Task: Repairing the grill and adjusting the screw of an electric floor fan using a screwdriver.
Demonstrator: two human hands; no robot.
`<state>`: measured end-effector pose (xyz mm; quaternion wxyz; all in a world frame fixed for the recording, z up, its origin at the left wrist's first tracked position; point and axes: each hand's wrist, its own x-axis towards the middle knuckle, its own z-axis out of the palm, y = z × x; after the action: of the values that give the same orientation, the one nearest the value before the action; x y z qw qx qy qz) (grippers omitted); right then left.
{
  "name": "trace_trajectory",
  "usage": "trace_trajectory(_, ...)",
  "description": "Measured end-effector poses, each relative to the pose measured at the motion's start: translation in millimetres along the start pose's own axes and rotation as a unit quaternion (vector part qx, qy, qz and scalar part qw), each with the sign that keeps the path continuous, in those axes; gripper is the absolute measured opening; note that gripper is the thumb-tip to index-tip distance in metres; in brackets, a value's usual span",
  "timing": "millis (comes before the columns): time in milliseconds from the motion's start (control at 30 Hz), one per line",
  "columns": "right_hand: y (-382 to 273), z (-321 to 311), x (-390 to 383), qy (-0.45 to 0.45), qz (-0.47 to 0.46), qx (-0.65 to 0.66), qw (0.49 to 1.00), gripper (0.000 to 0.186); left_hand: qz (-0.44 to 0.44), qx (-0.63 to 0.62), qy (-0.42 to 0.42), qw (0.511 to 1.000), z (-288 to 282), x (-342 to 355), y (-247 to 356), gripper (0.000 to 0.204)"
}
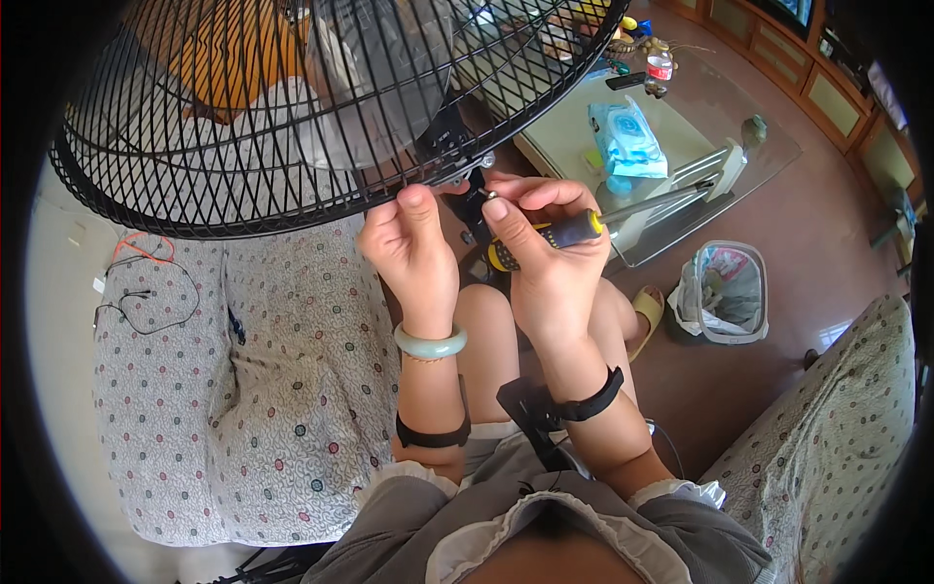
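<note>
Above both hands hangs a black wire fan grille (243, 146), with a small metal fitting (484, 162) on its lower rim. My left hand (409, 253) is closed on that rim, thumb up, a pale green bangle round the wrist. Just right of it, my right hand (555, 273) grips a screwdriver with a yellow-and-black handle (569, 231), its metal shaft (652, 202) pointing up to the right. A small silver piece (492, 196), apparently a screw, sits at the tip of the right thumb beside a dark part of the fan (448, 136).
A glass-topped table (540, 107) holds a blue wipes packet (623, 136), a bottle (658, 68) and small items. A lined bin (718, 292) stands right, near a wooden cabinet (778, 54). Patterned seating (263, 389) lies on both sides, cables (146, 292) on the left one.
</note>
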<state>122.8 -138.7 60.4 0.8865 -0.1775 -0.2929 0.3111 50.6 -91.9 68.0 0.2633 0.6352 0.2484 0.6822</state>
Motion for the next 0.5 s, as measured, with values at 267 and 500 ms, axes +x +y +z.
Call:
trace_trajectory(267, 1, 17, -2, 0.036, 0.038, -0.014, 0.999, 0.018, -0.020, -0.019, 0.038, 0.999, 2, -2, 0, 0.042)
trace_trajectory(500, 5, 19, -1, 0.039, 0.029, -0.023, 0.999, 0.019, -0.020, -0.061, 0.024, 0.998, 1, -1, -1, 0.041)
